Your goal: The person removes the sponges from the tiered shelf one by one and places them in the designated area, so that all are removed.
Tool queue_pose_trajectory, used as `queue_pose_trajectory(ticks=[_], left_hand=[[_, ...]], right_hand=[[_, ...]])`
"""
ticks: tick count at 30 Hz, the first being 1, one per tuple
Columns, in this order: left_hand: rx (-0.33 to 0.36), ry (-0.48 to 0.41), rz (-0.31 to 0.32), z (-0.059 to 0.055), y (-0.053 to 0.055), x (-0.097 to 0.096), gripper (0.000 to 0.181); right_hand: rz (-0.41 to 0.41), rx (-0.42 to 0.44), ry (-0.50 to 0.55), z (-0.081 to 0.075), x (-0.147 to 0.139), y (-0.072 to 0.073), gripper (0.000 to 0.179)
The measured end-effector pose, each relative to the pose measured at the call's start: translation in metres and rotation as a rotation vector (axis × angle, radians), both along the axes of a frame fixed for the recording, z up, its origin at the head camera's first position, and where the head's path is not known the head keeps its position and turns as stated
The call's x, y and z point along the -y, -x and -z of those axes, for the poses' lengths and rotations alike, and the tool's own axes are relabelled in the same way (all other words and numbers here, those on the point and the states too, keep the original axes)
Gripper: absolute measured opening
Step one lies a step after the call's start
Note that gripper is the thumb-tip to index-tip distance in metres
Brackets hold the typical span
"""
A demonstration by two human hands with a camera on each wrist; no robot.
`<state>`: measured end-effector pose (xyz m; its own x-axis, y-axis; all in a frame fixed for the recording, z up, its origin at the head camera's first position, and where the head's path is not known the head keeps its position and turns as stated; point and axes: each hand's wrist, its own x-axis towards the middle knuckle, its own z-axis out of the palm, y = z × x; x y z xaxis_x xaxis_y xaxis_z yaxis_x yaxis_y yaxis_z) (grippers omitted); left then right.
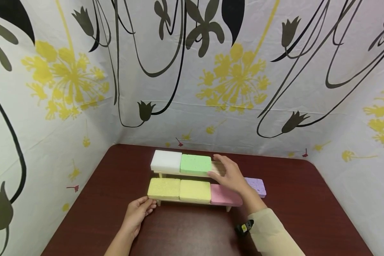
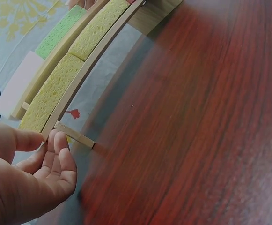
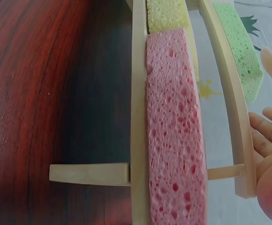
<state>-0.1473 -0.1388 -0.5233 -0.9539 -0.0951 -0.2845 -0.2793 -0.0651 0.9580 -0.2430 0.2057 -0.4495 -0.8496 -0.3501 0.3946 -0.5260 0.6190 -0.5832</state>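
Left grip (image 1: 138,211) pinches front shelf (image 3: 139,117) at left end. Right grip (image 1: 233,177) spread, seemingly holding nothing, at rear shelf (image 1: 218,167)'s bare right end, beside green sponge (image 1: 196,163). Best: steady left, light right touch, clear of pink sponge (image 1: 223,193).

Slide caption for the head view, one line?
Left hand holds the front wooden shelf by its left end; right hand is poised beside the green sponge.

The pink sponge (image 1: 223,194); left of it, two yellow sponges (image 1: 195,191); behind-left, green sponge (image 1: 196,164), white block (image 1: 167,161); right, lilac sponge (image 1: 256,186); under it, red-brown, streaked counter (image 1: 83,213); behind it, white cloth (image 1: 192,122) with yellow, grey and black florals.
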Motion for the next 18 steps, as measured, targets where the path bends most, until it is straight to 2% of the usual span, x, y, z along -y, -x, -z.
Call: queue_pose_trajectory(ticks=[8,18], left_hand=[[-0.003,0.014,-0.001,0.000,0.001,0.000,0.044],[-0.025,0.011,0.005,0.001,0.001,0.001,0.046]], right_hand=[[0.000,0.036,-0.039,-0.001,0.006,0.003,0.077],[0.028,0.095,-0.141,-0.006,0.014,0.006,0.089]])
